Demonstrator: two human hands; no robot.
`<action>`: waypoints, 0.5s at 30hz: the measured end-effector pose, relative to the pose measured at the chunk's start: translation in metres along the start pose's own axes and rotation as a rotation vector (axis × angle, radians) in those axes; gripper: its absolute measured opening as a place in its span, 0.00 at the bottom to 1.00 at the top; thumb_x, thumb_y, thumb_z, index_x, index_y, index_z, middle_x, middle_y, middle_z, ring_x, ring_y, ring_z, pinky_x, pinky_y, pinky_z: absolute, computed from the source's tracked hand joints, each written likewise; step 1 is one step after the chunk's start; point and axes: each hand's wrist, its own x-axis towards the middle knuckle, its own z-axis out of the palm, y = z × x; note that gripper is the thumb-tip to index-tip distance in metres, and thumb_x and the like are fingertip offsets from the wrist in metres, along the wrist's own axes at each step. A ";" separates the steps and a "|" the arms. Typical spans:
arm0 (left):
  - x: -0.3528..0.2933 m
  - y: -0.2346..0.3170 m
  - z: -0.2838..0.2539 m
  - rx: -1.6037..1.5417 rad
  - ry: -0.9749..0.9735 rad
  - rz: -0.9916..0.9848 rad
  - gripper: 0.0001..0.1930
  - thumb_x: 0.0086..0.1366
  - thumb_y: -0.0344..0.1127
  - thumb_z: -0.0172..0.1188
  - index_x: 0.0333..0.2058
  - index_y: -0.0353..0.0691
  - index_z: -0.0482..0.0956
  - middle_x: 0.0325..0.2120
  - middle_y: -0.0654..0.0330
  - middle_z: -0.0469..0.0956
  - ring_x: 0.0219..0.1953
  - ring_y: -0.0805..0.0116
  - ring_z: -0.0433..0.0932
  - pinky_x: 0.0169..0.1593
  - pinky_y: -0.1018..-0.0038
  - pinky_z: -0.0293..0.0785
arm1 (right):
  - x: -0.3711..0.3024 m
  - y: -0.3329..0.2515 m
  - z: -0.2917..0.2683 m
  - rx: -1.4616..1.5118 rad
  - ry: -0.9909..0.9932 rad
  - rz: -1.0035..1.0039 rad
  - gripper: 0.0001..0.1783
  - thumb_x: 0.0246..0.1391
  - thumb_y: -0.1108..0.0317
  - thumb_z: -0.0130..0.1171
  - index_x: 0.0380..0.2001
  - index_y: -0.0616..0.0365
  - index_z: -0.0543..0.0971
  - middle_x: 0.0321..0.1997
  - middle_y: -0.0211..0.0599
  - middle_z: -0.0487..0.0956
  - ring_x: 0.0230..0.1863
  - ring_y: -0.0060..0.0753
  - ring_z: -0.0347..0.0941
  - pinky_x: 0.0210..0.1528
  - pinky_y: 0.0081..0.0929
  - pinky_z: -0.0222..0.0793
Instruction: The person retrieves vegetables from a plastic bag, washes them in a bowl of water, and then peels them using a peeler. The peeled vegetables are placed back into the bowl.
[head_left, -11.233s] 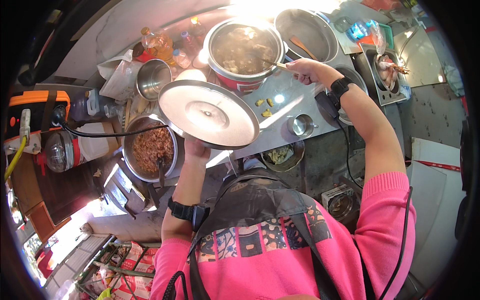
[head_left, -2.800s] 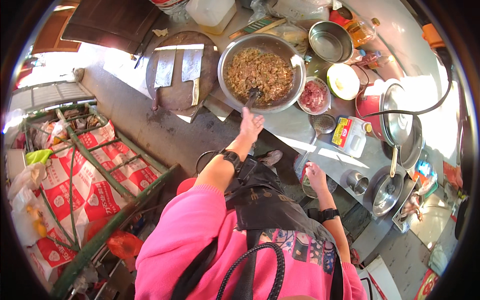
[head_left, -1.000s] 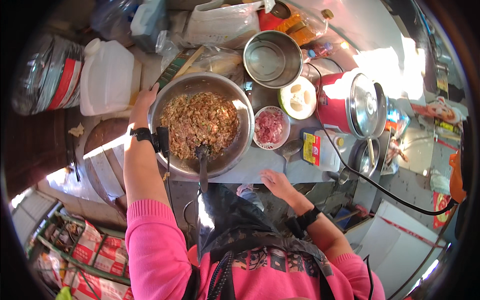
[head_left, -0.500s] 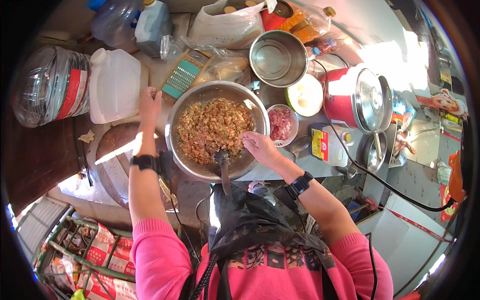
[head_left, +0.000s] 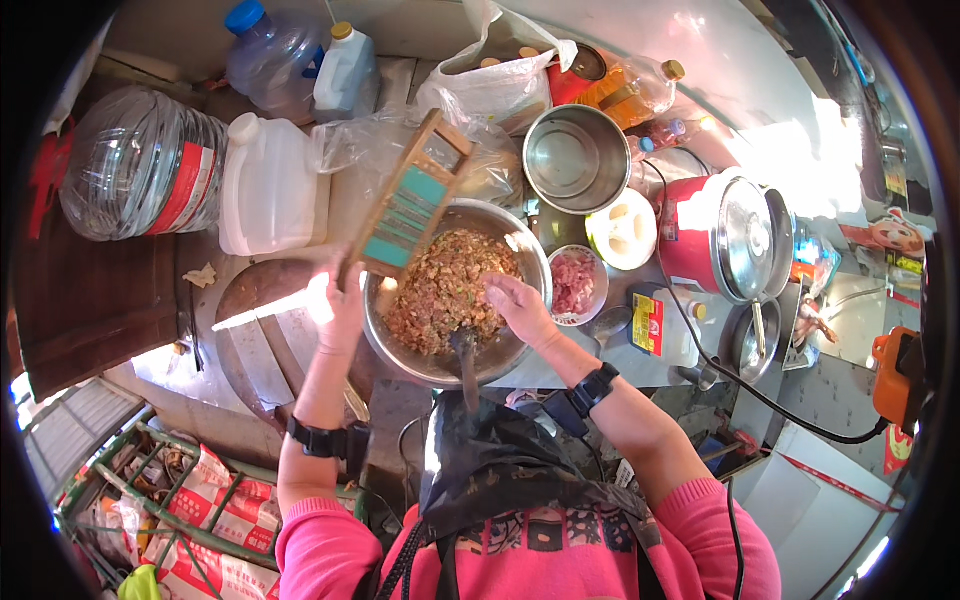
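Observation:
A steel bowl (head_left: 541, 290) holds a mixed minced filling (head_left: 450, 285) with green flecks. A dark-handled utensil (head_left: 468, 372) stands in the filling, its handle over the near rim. My left hand (head_left: 338, 308) is closed around the lower end of a grater (head_left: 404, 214) with a wooden frame and teal plate. The grater is tilted up over the bowl's far left rim. Above the right part of the filling, my right hand (head_left: 518, 308) has its fingers drawn together; whether anything is between them cannot be seen.
Left of the bowl, a cleaver (head_left: 258, 365) lies on a round chopping board (head_left: 232, 300). To the right are a bowl of raw meat (head_left: 573, 284), a cut pale gourd (head_left: 622, 230), a steel pot (head_left: 577, 160) and a red cooker (head_left: 693, 235). Jugs (head_left: 265, 190) stand at the back left.
My left hand has taken hold of the grater and raised it from the table toward the bowl. My right hand stays over the filling. The whole view has shifted slightly.

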 end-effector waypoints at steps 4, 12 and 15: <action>-0.050 0.041 0.045 -0.745 -0.297 -0.903 0.10 0.61 0.33 0.53 0.39 0.35 0.76 0.27 0.67 0.73 0.29 0.80 0.69 0.35 0.85 0.66 | -0.005 -0.010 0.006 0.334 -0.002 0.159 0.24 0.58 0.60 0.48 0.53 0.64 0.66 0.48 0.35 0.73 0.45 0.21 0.69 0.47 0.20 0.65; -0.029 0.069 0.120 -0.023 -0.355 0.448 0.07 0.60 0.30 0.50 0.35 0.33 0.72 0.23 0.61 0.70 0.25 0.74 0.67 0.30 0.75 0.66 | -0.024 -0.021 -0.044 0.534 0.502 0.236 0.11 0.59 0.58 0.47 0.33 0.55 0.69 0.16 0.23 0.66 0.10 0.18 0.60 0.11 0.16 0.57; 0.050 0.019 0.135 -0.358 -0.059 -0.007 0.15 0.57 0.39 0.54 0.29 0.29 0.73 0.26 0.51 0.76 0.29 0.55 0.74 0.35 0.66 0.68 | -0.001 -0.018 -0.098 0.618 0.354 0.280 0.12 0.58 0.57 0.49 0.32 0.54 0.69 0.12 0.23 0.64 0.10 0.15 0.58 0.10 0.16 0.54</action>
